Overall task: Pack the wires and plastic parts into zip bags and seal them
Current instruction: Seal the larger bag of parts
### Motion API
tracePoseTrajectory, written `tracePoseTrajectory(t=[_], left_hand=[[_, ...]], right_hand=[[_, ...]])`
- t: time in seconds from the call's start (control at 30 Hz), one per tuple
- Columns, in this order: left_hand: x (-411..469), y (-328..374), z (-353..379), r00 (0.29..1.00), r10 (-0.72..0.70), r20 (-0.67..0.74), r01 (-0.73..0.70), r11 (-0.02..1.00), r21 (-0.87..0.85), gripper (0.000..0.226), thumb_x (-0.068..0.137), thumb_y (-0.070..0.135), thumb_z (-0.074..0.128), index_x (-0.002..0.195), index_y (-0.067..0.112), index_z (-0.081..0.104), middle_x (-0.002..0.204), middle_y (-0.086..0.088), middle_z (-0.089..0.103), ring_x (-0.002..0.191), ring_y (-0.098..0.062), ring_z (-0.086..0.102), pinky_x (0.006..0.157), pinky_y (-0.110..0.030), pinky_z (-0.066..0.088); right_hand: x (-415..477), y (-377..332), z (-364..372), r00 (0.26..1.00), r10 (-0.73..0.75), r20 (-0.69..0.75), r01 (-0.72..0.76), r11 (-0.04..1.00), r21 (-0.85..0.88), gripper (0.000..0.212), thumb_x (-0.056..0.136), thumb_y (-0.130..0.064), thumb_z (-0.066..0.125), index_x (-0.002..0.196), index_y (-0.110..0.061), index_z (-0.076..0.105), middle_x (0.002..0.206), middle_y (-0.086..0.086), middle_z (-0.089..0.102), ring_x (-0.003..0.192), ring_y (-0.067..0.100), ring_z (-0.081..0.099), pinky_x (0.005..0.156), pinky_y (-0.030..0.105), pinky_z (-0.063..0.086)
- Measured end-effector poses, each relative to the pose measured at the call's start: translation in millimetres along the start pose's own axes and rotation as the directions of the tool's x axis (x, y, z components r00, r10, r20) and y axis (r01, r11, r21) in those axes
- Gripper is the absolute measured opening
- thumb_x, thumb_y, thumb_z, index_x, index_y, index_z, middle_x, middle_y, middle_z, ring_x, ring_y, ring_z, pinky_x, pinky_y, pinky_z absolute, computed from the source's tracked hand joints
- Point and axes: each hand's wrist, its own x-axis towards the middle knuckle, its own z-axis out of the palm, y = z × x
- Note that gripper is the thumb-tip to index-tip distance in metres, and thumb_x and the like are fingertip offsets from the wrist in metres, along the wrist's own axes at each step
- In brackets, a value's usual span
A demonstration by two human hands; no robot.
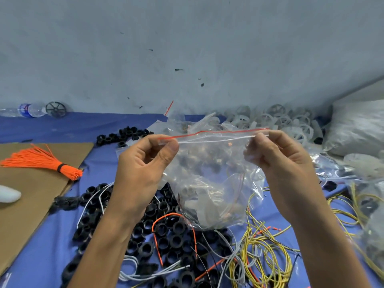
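Head view: left hand [143,163] and right hand [278,156] pinch the zip bag [212,167] corners, contents indistinct.

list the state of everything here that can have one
bag, held up, partly filled, seal unclear
left hand, pinching the bag's top left corner
right hand, pinching its top right corner
ties, bundled with a black band, lying on cardboard
bottle, lying on its side
rings, loose in a pile
wires, loose and tangled
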Motion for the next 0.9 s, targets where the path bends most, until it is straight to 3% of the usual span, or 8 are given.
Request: tracePoseTrajectory(t=[0.23, 0.5, 0.8, 0.9], left_hand=[[0.6, 2.6, -1.7, 0.999, -0.020, -0.036, 0.020, 1.000, -0.018, 0.010, 0.079, 0.040, 0.076, 0.087, 0.034, 0.076, 0.082, 0.012, 0.071, 0.076, -0.004, 0.061, 0.068, -0.015, 0.053], [-0.1, 5.6, -2.5, 0.999, -0.029, -0.029, 0.029, 1.000, -0.012, 0.017, 0.075, 0.044, 0.076, 0.088, 0.033, 0.077, 0.080, 0.012, 0.071, 0.070, -0.002, 0.060, 0.069, -0.014, 0.052], [-1.0, 7.4, -4.1, 0.998, -0.055, -0.019, 0.055, 0.998, -0.013, 0.018, 0.074, 0.045, 0.076, 0.088, 0.033, 0.077, 0.080, 0.012, 0.070, 0.069, -0.002, 0.060, 0.068, -0.014, 0.052], [-1.3, 9.2, -3.5, 0.997, -0.068, 0.027, 0.068, 0.998, -0.010, 0.021, 0.075, 0.045, 0.081, 0.092, 0.032, 0.077, 0.086, 0.008, 0.074, 0.073, -0.004, 0.063, 0.069, -0.016, 0.053]], right_hand=[[0.1, -1.6, -1.8, 1.000, 0.023, -0.015, -0.023, 1.000, 0.010, 0.022, 0.083, -0.044, 0.070, 0.090, -0.023, 0.071, 0.084, 0.001, 0.069, 0.076, 0.017, 0.062, 0.078, 0.028, 0.054], [-1.2, -3.3, -3.4, 1.000, 0.020, -0.023, -0.019, 1.000, 0.007, 0.011, 0.090, -0.031, 0.068, 0.091, -0.020, 0.071, 0.084, 0.001, 0.069, 0.077, 0.015, 0.061, 0.076, 0.026, 0.052], [-1.7, -4.1, -1.0, 0.999, -0.007, -0.034, 0.006, 0.999, -0.043, 0.020, 0.087, -0.039, 0.068, 0.093, -0.020, 0.071, 0.086, 0.001, 0.070, 0.081, 0.017, 0.063, 0.082, 0.041, 0.049], [-2.3, -3.5, 0.4, 1.000, -0.001, -0.015, 0.000, 0.999, -0.040, 0.020, 0.088, -0.040, 0.069, 0.094, -0.021, 0.070, 0.087, 0.000, 0.070, 0.082, 0.016, 0.064, 0.080, 0.036, 0.051]])
